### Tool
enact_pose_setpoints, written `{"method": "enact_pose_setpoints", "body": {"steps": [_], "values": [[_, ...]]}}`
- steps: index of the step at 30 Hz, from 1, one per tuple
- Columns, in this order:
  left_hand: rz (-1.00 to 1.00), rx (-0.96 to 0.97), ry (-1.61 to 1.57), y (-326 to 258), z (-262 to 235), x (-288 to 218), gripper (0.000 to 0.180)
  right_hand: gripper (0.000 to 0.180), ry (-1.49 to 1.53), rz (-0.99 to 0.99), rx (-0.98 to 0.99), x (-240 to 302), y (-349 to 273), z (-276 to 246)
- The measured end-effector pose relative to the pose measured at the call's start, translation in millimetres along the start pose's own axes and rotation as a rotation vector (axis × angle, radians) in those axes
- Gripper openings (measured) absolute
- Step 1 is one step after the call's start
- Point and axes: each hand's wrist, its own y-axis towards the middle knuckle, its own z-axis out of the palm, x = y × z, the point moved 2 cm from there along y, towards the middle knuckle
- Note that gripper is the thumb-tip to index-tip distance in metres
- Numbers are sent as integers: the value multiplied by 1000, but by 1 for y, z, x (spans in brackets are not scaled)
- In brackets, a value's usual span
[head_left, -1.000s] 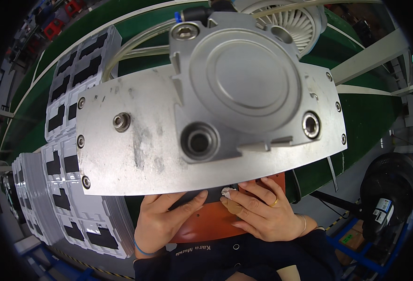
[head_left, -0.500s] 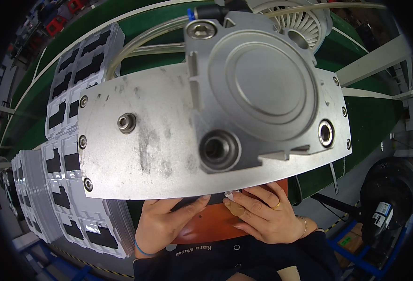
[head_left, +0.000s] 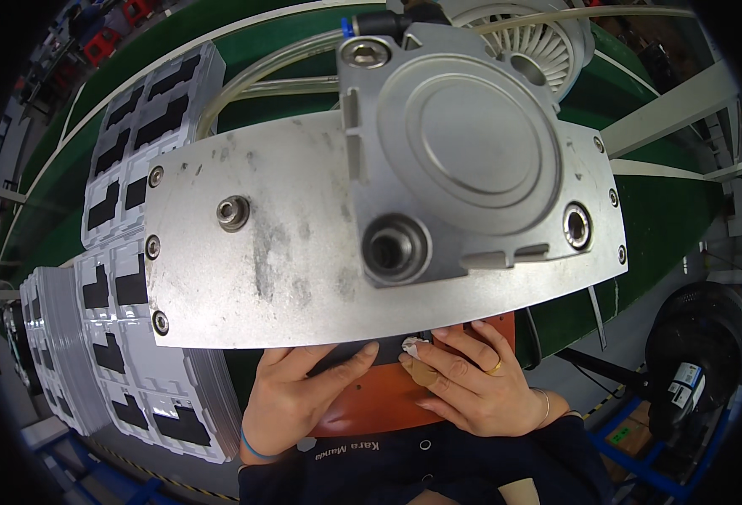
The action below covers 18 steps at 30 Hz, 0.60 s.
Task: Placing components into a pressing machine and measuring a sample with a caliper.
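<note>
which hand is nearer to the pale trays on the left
The left. The left hand is just to the right of the pale trays; the right hand is farther right, across the orange panel.

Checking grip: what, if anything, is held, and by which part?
Can't tell: the silver metal plate partly hides the left hand, and the right hand shows no clear grip.
</note>
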Motion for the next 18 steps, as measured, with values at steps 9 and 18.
{"method": "enact_pose_setpoints", "body": {"steps": [9,18], "values": [[-24,-14,20,1,1,-1,32,29,-5,-9,-4,1,0,-1],[-34,-38,5,3,2,-2,32,35,18,-3,1,0,3,-6]]}}
